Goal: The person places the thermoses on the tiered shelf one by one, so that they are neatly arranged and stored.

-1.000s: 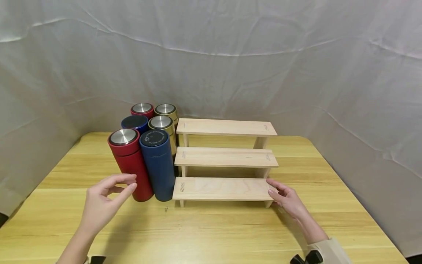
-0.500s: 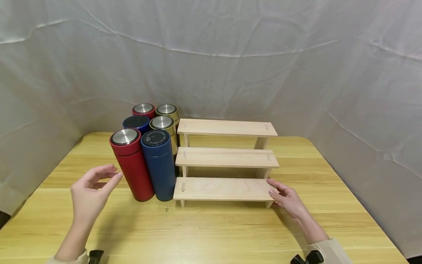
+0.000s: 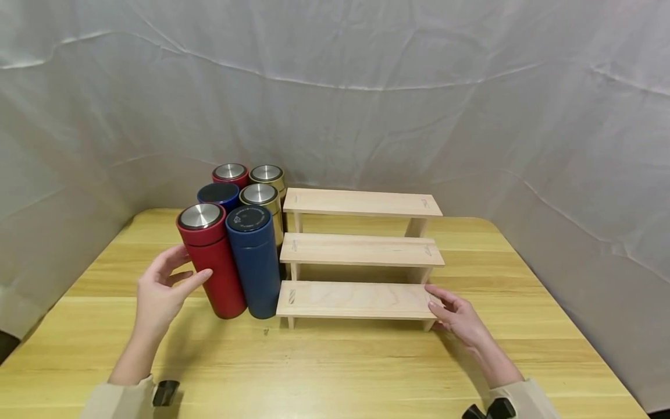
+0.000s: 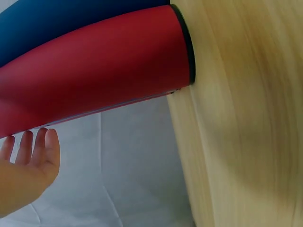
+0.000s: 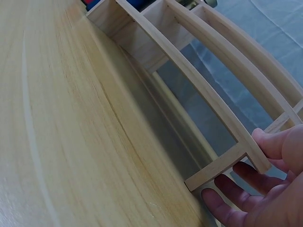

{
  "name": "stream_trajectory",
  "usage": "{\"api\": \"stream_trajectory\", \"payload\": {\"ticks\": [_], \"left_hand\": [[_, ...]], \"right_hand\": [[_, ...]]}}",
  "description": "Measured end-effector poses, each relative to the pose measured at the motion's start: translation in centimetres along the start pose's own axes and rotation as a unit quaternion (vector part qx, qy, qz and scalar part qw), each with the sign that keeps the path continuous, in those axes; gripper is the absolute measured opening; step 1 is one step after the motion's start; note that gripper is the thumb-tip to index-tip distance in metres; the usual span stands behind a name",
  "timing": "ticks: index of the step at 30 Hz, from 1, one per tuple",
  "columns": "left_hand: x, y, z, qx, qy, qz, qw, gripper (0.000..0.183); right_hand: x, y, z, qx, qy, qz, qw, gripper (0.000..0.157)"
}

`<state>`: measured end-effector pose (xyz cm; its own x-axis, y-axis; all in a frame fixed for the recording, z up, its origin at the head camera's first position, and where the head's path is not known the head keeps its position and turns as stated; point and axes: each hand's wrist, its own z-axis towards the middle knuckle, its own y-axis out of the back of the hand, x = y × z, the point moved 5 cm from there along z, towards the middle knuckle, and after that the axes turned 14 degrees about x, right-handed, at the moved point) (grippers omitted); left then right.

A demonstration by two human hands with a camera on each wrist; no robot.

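My left hand [image 3: 159,291] is at the left side of a red thermos [image 3: 214,273] with a steel-topped lid. Its thumb lies across the front of the thermos in the head view, and its other fingers pass behind. Seen from the left wrist, the fingertips [image 4: 51,137] are right at the red wall [image 4: 104,61], fairly straight. My right hand [image 3: 459,319] holds the right end of the lowest step of a three-tier wooden display stand [image 3: 361,299]. From the right wrist, the thumb [image 5: 272,142] lies over the board's end and the fingers curl beneath, beside the leg.
Against the red thermos stands a blue thermos [image 3: 253,273], close to the stand's left end. Behind are another blue thermos [image 3: 218,195], two gold ones [image 3: 262,195] and a second red one [image 3: 230,173]. Grey cloth [image 3: 335,116] surrounds the wooden table [image 3: 335,372].
My left hand first drew back leftward from the red thermos, then came right again with its fingers going behind it. The right hand keeps its hold on the stand.
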<state>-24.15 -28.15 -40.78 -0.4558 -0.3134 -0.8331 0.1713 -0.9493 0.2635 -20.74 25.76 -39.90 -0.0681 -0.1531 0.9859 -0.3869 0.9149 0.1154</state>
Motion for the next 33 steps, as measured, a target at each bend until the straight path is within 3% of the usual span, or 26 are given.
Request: {"api": "stream_trajectory", "payload": {"ticks": [3,6,10,12,14,19,21,24,33], "left_hand": [[-1.2,-0.7,0.4,0.021,0.001,-0.043,0.9989,0.067],[-1.1,-1.0,0.5,0.026,0.005,-0.058,0.9980,0.070],[1.0,-1.1,0.7,0.025,0.027,-0.013,0.9992,0.075],[1.1,-1.2,0.7,0.039,0.039,0.003,0.9985,0.077],[0.1,-1.5,0.6,0.060,0.054,0.010,0.9967,0.078],[-6.3,-2.9,0.2,0.126,0.079,0.005,0.9889,0.070],[-8.1,-3.3,0.2,0.144,0.080,0.002,0.9864,0.067],[-9.0,-3.5,0.3,0.157,0.078,0.005,0.9845,0.065],[-8.6,-3.5,0.4,0.166,0.091,0.024,0.9817,0.058]], "right_hand": [[0.0,0.1,0.0,0.001,-0.001,0.002,1.000,0.050],[0.0,0.1,-0.1,-0.004,-0.003,0.002,1.000,0.050],[0.0,0.1,-0.1,-0.007,-0.005,0.000,1.000,0.050],[0.0,0.0,-0.1,-0.006,-0.006,-0.002,1.000,0.050],[0.0,0.1,-0.1,-0.005,-0.006,-0.004,1.000,0.050],[0.1,0.1,0.0,-0.009,-0.006,-0.004,1.000,0.050],[0.1,0.2,-0.1,-0.010,-0.006,-0.005,1.000,0.050],[0.0,0.2,-0.1,-0.010,-0.008,-0.003,1.000,0.050],[0.1,0.2,-0.1,-0.011,-0.011,-0.007,1.000,0.050]]}}
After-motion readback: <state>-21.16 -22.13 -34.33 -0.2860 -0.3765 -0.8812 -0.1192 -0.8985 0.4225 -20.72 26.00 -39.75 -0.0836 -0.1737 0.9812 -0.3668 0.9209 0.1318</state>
